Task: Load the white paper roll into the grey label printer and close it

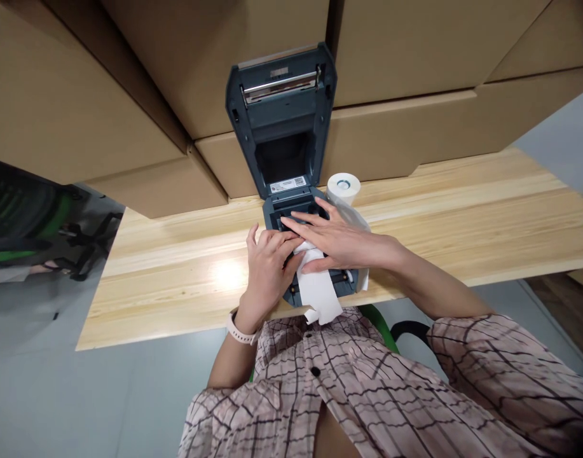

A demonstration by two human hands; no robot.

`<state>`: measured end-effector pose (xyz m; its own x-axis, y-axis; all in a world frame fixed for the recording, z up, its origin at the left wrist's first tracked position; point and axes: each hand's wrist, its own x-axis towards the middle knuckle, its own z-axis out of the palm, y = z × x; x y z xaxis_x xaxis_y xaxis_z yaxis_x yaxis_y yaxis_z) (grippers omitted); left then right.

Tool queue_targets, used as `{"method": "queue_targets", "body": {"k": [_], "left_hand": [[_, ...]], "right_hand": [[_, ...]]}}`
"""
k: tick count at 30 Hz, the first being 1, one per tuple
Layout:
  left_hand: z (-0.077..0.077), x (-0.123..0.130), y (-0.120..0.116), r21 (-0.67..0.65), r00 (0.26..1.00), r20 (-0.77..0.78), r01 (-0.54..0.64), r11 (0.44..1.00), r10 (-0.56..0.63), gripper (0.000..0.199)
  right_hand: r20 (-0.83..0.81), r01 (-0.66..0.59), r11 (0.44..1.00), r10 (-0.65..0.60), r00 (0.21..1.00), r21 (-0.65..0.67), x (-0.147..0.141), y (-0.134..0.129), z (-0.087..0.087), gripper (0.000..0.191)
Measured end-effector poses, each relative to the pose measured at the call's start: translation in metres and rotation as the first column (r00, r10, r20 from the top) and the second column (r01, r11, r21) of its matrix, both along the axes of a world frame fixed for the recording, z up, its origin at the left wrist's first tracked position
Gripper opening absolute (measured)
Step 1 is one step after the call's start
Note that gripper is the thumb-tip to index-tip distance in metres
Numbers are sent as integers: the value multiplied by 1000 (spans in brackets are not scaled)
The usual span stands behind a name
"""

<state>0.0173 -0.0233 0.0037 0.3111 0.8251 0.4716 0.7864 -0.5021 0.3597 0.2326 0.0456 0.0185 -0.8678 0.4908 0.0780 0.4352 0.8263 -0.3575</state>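
Note:
A dark grey label printer (285,298) sits on the wooden table with its lid (282,127) raised. A white strip of label paper (320,289) runs out over the printer's front, and its loose end is torn. My left hand (272,257) is at the printer's left side, fingers bent, with thumb and forefinger closed at the strip's left edge. Across the open bay lies my right hand (332,238), its fingers stretched and spread; its thumb rests on the strip. The inside of the bay is mostly hidden under both hands.
Behind the printer's right side stands a white roll of labels (343,186), with backing paper trailing along the printer. Large cardboard boxes (391,137) line the back of the table (177,273). A dark chair base (88,245) is on the floor at left.

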Motion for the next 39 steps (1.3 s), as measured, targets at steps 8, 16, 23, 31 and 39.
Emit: {"method": "queue_targets", "body": {"k": [8,16,23,31,39], "left_hand": [[0,0,-1,-1,1000,7,10,1000,-10,16],[-4,0,-12,31,999,-45,28,999,-26,31],[-2,5,-28,70,996,-61,74,995,-70,21],[0,6,-77,22,950,57,306,952,-307,39],[-5,3,-96,45,933,112,339,940,-342,39]], "right_hand": [[-81,-25,998,21,996,-51,5,-1,-6,105],[-171,-61,979,27,985,-196,31,0,9,95],[-719,337,924,-358,596,-180,49,21,48,45],[-824,189,940,-340,453,-284,12,100,86,64],[-848,30,901,-419,326,-433,-10,132,94,64]]}}
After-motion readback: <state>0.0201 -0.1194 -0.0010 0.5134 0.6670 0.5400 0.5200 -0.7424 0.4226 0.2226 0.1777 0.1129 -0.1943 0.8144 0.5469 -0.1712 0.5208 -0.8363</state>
